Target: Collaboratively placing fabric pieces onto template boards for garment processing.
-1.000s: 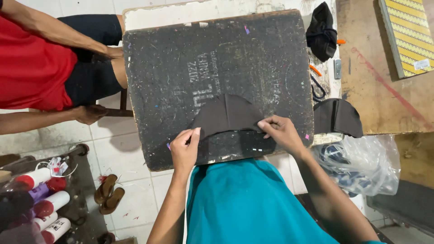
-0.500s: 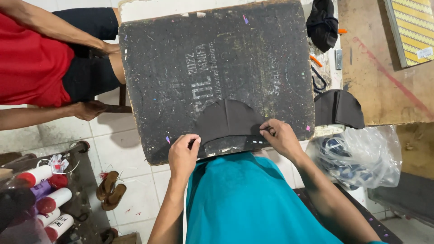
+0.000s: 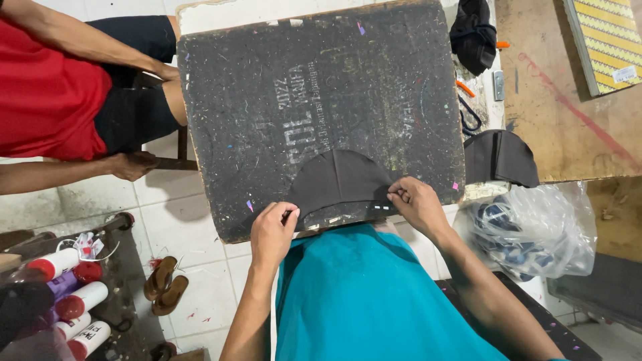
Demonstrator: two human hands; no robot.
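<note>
Both hands pinch the dark curved fabric piece at the worktop's near edge: left hand, right hand. Seemingly aligning its bottom edge; next wants even tension.

Both forearms reach forward past the teal torso, elbows bent, wrists roughly level. Left hand sits at the left lower corner of the fabric piece, knuckles up, fingers curled, thumb and forefinger pinched at its edge. Right hand sits at the right lower corner of the same piece, fingers curled under in a loose fist, fingertips pressed against the edge. Hands are well apart, one each side of the piece, both bare.
</note>
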